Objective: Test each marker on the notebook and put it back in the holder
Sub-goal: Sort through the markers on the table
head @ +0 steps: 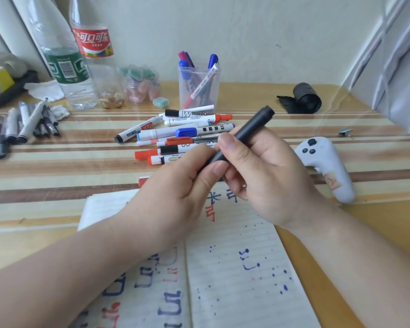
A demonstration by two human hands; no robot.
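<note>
Both hands hold one black marker (249, 129) above the open notebook (237, 275), its far end tilted up to the right. My right hand (258, 171) grips the barrel. My left hand (175, 185) pinches its lower end, which is hidden behind the fingers. The lined pages carry blue and red test strokes and ink dots. A pile of several markers (180, 133) lies on the table just beyond the hands. Behind it stands the clear plastic holder (199, 88) with several markers in it.
Two plastic bottles (81, 67) and a clear cup of erasers (140, 86) stand at the back left. More dark pens (21, 126) lie at the far left. A white controller (324, 166) lies to the right, and a black roll (305, 98) sits further back.
</note>
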